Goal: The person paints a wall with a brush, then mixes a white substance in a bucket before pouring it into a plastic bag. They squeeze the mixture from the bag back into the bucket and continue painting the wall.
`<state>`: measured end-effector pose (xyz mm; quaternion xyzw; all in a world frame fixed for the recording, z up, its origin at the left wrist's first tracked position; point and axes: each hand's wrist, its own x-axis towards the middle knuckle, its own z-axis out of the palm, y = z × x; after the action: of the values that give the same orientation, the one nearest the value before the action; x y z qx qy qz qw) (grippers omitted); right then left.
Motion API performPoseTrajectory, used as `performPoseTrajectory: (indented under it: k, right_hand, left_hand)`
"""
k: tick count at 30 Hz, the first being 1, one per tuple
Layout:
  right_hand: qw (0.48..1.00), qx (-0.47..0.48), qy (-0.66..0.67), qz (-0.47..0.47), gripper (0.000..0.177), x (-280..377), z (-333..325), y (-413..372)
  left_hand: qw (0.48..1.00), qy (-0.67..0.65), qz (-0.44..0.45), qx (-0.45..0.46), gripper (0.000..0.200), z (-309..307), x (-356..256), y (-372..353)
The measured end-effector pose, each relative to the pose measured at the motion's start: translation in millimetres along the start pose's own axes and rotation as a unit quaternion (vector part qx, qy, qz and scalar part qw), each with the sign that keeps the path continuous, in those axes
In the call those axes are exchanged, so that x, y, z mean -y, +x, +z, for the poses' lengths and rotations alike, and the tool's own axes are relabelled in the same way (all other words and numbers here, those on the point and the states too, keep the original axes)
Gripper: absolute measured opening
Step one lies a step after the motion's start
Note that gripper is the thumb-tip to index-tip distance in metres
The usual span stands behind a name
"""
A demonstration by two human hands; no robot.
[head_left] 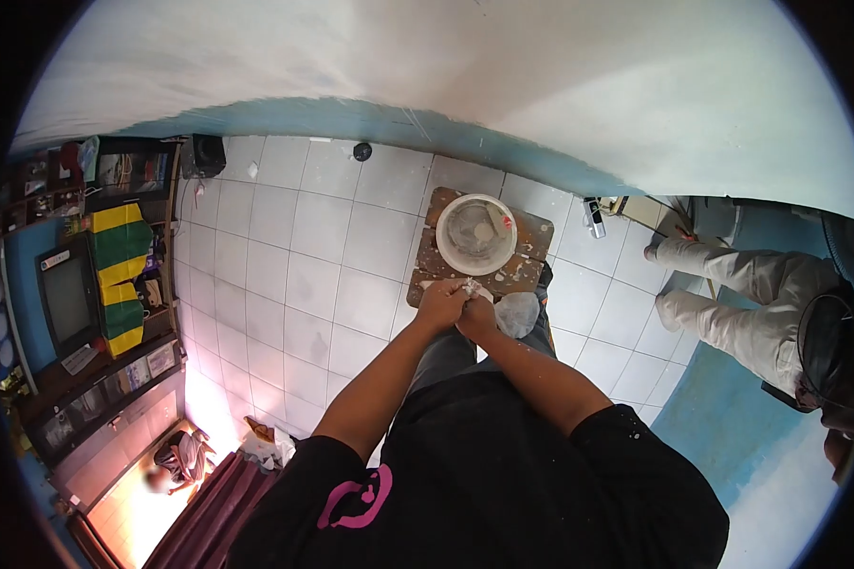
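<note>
My left hand (439, 303) and my right hand (477, 315) meet in front of my body, both with fingers closed. Between their fingertips is a small whitish crumpled piece (472, 285), too small to name. Just beyond stands a round white basin (446, 256) with greyish contents and a small red spot near its rim. It rests on a paint-spattered wooden stool (536, 237). A clear plastic bag (517, 315) lies by my right hand at the stool's near edge.
A wall (503, 95) rises behind the stool. White tiles (304, 237) cover the floor. At the right stands another person in pale trousers (731, 275). A cabinet with a television (69, 294) lines the left; another person (182, 460) is at the lower left.
</note>
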<state>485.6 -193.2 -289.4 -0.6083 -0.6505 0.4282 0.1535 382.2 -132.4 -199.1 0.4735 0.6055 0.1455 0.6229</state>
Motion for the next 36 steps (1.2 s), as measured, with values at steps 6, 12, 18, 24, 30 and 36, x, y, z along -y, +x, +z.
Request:
performPoseTrajectory:
  k: [6, 12, 18, 24, 30, 36]
  right_hand:
    - [0.999, -0.011, 0.046, 0.021, 0.027, 9, 1, 8]
    - [0.999, -0.028, 0.04, 0.021, 0.024, 14, -12, 28]
    - [0.993, -0.099, 0.036, -0.049, 0.024, 7, -17, 13]
    - [0.987, -0.051, -0.002, 0.154, 0.04, -20, -9, 5]
    - [0.987, -0.014, -0.005, 0.157, 0.04, -47, 4, 2]
    - [0.994, 0.049, 0.063, 0.076, 0.031, -46, -6, 4]
  left_hand:
    - [0.998, 0.001, 0.046, -0.05, 0.026, -5, 27, -4]
    - [0.993, 0.016, -0.032, -0.109, 0.025, -16, 91, 14]
    - [0.965, -0.194, -0.168, -0.055, 0.021, -21, 79, 30]
    - [0.933, -0.283, -0.22, 0.019, 0.021, -18, 75, 39]
    - [0.947, -0.208, -0.245, 0.007, 0.025, -6, 68, 37]
    - [0.941, -0.227, -0.25, -0.029, 0.026, 7, 74, 25]
